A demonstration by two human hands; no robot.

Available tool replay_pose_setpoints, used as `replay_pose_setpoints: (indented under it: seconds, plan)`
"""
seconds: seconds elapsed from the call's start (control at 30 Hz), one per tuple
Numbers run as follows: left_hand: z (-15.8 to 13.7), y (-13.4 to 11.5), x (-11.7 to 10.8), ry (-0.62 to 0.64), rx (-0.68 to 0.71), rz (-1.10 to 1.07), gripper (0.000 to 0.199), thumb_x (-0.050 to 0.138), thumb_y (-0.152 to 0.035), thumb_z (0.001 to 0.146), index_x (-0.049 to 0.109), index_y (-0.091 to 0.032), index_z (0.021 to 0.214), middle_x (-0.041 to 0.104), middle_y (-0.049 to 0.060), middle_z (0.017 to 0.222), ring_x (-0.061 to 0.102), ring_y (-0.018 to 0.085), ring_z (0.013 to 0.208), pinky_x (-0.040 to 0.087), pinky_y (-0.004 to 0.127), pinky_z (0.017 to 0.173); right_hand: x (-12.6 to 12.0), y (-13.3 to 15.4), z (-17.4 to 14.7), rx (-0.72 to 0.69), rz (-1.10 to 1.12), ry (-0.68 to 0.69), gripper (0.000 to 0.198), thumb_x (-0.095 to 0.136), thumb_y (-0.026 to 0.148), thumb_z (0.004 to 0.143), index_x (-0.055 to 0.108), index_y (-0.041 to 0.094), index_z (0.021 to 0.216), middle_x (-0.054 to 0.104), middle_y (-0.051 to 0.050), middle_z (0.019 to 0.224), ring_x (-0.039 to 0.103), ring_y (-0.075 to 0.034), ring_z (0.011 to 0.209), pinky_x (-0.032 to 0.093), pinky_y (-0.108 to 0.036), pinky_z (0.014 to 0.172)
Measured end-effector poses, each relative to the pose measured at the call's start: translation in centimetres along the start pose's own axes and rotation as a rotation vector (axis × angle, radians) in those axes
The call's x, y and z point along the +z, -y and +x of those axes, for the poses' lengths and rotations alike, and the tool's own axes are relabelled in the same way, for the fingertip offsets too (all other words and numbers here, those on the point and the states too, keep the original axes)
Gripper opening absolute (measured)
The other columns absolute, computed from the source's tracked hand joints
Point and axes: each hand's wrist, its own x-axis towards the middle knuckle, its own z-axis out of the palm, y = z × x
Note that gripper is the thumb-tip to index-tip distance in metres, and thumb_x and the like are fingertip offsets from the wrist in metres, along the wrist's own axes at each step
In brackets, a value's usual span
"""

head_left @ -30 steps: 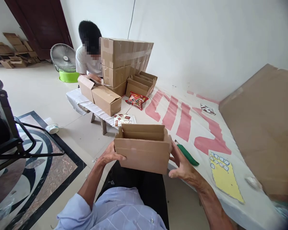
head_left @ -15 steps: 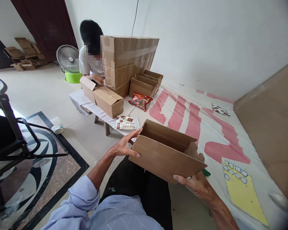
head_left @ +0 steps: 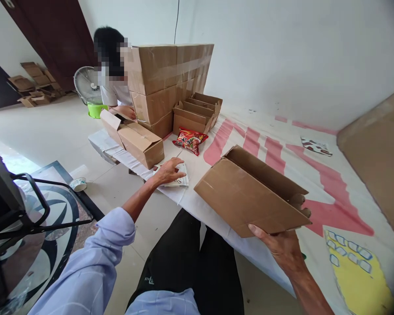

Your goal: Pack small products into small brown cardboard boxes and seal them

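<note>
My right hand [head_left: 280, 247] grips the lower near edge of an open cardboard box [head_left: 246, 197], its thumb on the near side. The box tilts over the table, its top facing up and away. My left hand [head_left: 169, 170] is open, fingers apart, over a white printed piece [head_left: 181, 180] at the table's front edge. Whether the fingers touch that piece I cannot tell. Just beyond it lies a red snack packet [head_left: 190, 141]. To the left of the packet sits a long cardboard box [head_left: 134, 140] with a raised flap.
Taped cardboard boxes [head_left: 157, 70] stand stacked at the back, with open box trays [head_left: 192, 120] beside them. Behind the stack a person [head_left: 114, 94] leans on the table. A yellow piece [head_left: 361, 280] lies right on the white-and-pink cover [head_left: 272, 155]. A chair frame [head_left: 36, 188] stands left.
My left hand has let go of the box and moved left over the white printed piece. The box, now in my right hand alone, has shifted right.
</note>
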Motion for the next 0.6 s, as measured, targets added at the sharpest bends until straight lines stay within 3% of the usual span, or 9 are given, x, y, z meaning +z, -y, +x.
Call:
replay_pose_setpoints:
  seconds: [0.1,0.23,0.37,0.5,0.6]
  plan:
    - [3.7,-0.4,-0.4,0.032,-0.078,0.204,0.08,0.083,-0.037,0.088,0.054,-0.017,0.16,0.065,0.02,0.154,0.061,0.037,0.145,0.049,0.049,0.123,0.7,-0.4,1.1,0.017,0.012,0.0,0.09,0.093,0.063,0.061,0.063,0.028,0.139,0.078,-0.012,0.13,0.073,-0.04,0.124,0.066,-0.056,0.1]
    - [8.4,-0.9,-0.1,0.096,-0.221,0.359,0.093,0.078,-0.045,0.094,0.032,-0.026,0.173,0.071,0.018,0.148,0.065,0.039,0.141,0.052,0.051,0.115,1.3,-1.3,2.2,0.028,0.011,0.005,0.086,0.092,0.061,0.065,0.064,0.03,0.14,0.08,-0.01,0.13,0.075,-0.04,0.122,0.068,-0.054,0.098]
    - [12.1,-0.6,1.0,0.141,-0.296,0.444,0.096,0.076,-0.049,0.094,0.028,-0.026,0.174,0.067,0.021,0.151,0.064,0.042,0.141,0.051,0.051,0.111,1.3,-2.4,2.5,0.069,0.013,0.002,0.082,0.091,0.062,0.072,0.064,0.032,0.143,0.08,-0.01,0.133,0.074,-0.041,0.126,0.065,-0.057,0.105]
    - [15.0,0.1,1.9,0.134,-0.323,0.478,0.097,0.077,-0.051,0.091,0.029,-0.024,0.172,0.06,0.025,0.158,0.06,0.042,0.146,0.05,0.05,0.113,0.8,-3.7,2.6,0.115,-0.026,-0.022,0.071,0.089,0.061,0.078,0.067,0.034,0.141,0.082,-0.011,0.126,0.075,-0.045,0.124,0.066,-0.06,0.103]
    - [16.8,0.8,2.2,0.098,-0.346,0.499,0.101,0.079,-0.05,0.089,0.026,-0.025,0.172,0.056,0.025,0.161,0.058,0.043,0.147,0.049,0.05,0.115,-0.3,-5.2,3.1,0.026,-0.128,0.03,0.065,0.086,0.059,0.083,0.066,0.041,0.141,0.083,-0.007,0.127,0.077,-0.044,0.12,0.07,-0.058,0.096]
